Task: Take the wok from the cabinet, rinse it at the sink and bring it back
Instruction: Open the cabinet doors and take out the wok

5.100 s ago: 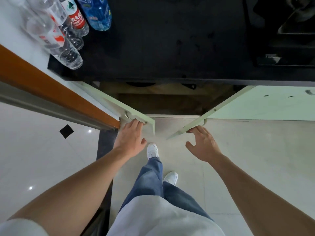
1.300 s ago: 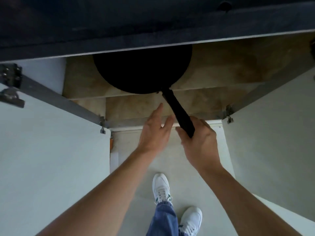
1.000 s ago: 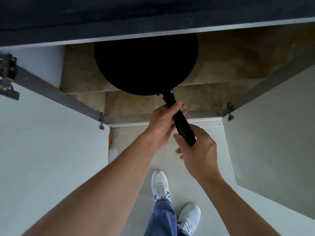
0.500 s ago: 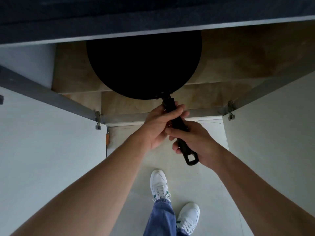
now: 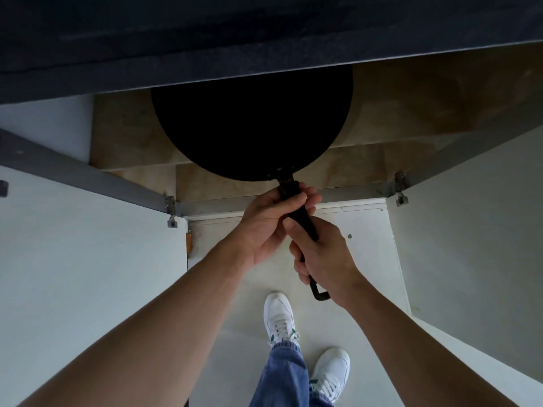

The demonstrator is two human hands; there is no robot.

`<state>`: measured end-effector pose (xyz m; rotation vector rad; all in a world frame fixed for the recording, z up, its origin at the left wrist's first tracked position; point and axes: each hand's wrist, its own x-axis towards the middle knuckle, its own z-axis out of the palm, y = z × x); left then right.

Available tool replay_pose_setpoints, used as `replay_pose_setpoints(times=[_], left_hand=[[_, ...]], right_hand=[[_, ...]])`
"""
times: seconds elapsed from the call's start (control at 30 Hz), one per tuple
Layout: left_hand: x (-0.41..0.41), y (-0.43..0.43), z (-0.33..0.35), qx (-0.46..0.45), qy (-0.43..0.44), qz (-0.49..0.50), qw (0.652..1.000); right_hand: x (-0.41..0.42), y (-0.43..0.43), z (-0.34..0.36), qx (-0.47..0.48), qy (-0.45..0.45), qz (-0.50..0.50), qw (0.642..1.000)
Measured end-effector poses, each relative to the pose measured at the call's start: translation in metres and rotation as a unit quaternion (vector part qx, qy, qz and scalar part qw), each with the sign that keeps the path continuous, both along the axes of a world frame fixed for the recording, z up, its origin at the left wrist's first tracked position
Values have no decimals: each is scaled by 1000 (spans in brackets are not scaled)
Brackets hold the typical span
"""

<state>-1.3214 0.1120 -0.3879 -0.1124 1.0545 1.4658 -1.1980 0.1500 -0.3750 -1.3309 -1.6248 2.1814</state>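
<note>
The black wok [image 5: 252, 124] sits in the open cabinet [image 5: 411, 113], its bowl partly under the dark countertop [image 5: 264, 33] and just beyond both hands, with its long handle [image 5: 302, 218] running near and slightly right toward the person. The left hand [image 5: 270, 227] grips the handle close to the bowl, fingers curled over the top. The right hand [image 5: 326, 259] is wrapped round it just nearer, touching the left, and the handle's looped end pokes out below it. Both doors, left [image 5: 73, 259] and right [image 5: 470, 230], stand open. A little over a second ago the left hand lay flat beside the handle; now it is clenched on it, and the wok has come slightly nearer.
</note>
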Motion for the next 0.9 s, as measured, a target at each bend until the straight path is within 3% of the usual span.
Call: replay_pose_setpoints(times=[0.5,0.9], left_hand=[[92,-75,85,-92,-42,-23,995],[195,-159,214,-135,-57,-63,987]], right_hand=[[86,-88,99,-45,-84,-41,995],[187,-186,218,-43,-123,-63,989]])
